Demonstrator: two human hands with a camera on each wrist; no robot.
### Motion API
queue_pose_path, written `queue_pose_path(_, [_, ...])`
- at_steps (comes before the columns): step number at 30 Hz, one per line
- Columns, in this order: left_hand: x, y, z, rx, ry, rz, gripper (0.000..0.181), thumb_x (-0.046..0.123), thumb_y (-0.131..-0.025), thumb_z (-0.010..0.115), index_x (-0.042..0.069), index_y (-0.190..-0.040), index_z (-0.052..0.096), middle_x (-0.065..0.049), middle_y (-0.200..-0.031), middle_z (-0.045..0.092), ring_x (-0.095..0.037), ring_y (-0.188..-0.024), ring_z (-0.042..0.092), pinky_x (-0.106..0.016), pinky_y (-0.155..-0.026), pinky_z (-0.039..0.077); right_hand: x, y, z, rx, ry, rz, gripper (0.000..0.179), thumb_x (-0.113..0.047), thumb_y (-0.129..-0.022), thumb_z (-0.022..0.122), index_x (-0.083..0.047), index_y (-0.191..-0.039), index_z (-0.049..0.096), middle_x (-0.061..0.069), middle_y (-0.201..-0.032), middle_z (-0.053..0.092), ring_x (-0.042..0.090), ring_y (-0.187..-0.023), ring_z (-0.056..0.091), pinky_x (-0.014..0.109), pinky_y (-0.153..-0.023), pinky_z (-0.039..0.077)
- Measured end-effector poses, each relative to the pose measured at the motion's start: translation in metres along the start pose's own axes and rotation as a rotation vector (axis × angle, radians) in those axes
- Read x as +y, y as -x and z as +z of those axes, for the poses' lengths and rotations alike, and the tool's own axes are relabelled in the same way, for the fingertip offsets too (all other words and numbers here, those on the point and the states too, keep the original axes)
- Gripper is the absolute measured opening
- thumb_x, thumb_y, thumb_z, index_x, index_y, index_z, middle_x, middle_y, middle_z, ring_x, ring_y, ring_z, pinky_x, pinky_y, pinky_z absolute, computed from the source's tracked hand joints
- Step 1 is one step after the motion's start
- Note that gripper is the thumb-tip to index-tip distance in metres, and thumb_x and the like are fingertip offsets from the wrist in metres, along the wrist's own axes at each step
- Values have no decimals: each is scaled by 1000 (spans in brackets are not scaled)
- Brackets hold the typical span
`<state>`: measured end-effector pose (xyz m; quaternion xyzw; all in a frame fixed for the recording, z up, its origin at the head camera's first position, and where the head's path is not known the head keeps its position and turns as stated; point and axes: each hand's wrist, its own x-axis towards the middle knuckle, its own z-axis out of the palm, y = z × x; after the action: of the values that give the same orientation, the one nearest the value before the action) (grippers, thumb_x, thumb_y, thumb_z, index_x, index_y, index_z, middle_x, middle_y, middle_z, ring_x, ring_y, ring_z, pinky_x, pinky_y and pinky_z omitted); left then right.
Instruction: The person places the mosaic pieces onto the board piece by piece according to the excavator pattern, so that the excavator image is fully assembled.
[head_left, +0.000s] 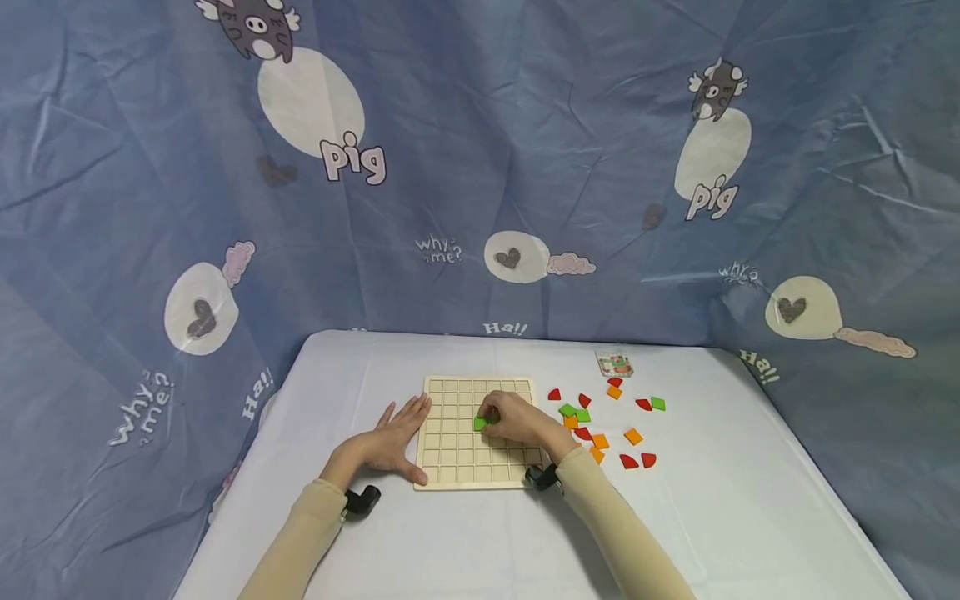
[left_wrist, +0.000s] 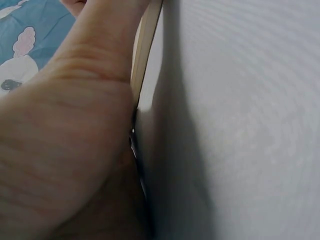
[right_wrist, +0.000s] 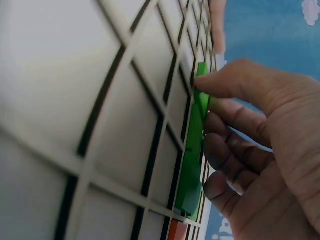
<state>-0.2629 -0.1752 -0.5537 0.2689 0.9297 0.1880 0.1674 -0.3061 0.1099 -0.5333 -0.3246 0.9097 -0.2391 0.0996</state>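
Observation:
A pale wooden grid board (head_left: 456, 455) lies on the white table. My left hand (head_left: 393, 440) is spread flat at the board's left edge, with fingertips and thumb touching the rim. In the left wrist view, the heel of that hand (left_wrist: 65, 130) fills much of the picture beside the board's edge (left_wrist: 145, 50). My right hand (head_left: 516, 418) is over the middle of the board and pinches a green square tile (head_left: 480, 424) between thumb and index finger. The right wrist view shows more green tiles (right_wrist: 189, 175) in the cells under my right hand (right_wrist: 270, 130), plus a red piece (right_wrist: 176, 230).
Loose red quarter-round pieces (head_left: 628, 461), orange squares (head_left: 633, 436) and green squares (head_left: 657, 403) are scattered right of the board. A small picture card (head_left: 615, 364) lies near the table's back edge. A blue printed curtain (head_left: 450, 167) surrounds the table.

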Motion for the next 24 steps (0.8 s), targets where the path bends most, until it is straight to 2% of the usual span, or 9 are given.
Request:
queue_pose_path(10, [0, 1, -2, 1, -10, 8, 140, 70, -60, 76, 1, -154, -2, -15, -163, -6, -34, -150, -7, -59, -118, -8, -1, -2, -1, -15, 55, -6, 19, -23, -84, 76, -18, -100, 69, -6, -98, 61, 5, -84, 56, 20, -76, 51])
queue_pose_path(14, [1, 1, -2, -3, -16, 1, 141, 71, -60, 76, 2, -154, -2, -14, -163, -7, -33, -150, -8, -58, -119, -8, -1, 0, -4, -17, 39, -5, 21, -26, -85, 75, -18, -104, 69, -7, -101, 63, 4, -88, 57, 21, -78, 51])
queue_pose_path(17, [1, 1, -2, -5, -14, -3, 141, 71, -59, 76, 3, -154, -3, -13, -163, -7, -32, -150, -8, -58, -119, -9, 2, 6, -9, 23, -16, -11, 23, -26, -86, 73, -16, -106, 69, -7, -100, 64, 5, -87, 58, 22, -77, 52])
queue_pose_path(20, [0, 0, -2, -10, -13, -7, 142, 72, -58, 76, 3, -154, -3, -12, -163, -9, -31, -150, -9, -57, -119, -9, 11, 15, -19, 90, -90, -7, 19, -21, -87, 72, -12, -103, 68, -5, -95, 64, 8, -82, 57, 24, -72, 52])
queue_pose_path(24, [-1, 0, -1, -16, -16, -12, 142, 74, -58, 74, 6, -155, -4, -11, -163, -10, -30, -150, -10, -56, -119, -10, 31, 32, -36, 148, -156, 85, 11, -20, -89, 70, -12, -96, 65, -4, -88, 61, 11, -75, 55, 25, -64, 49])
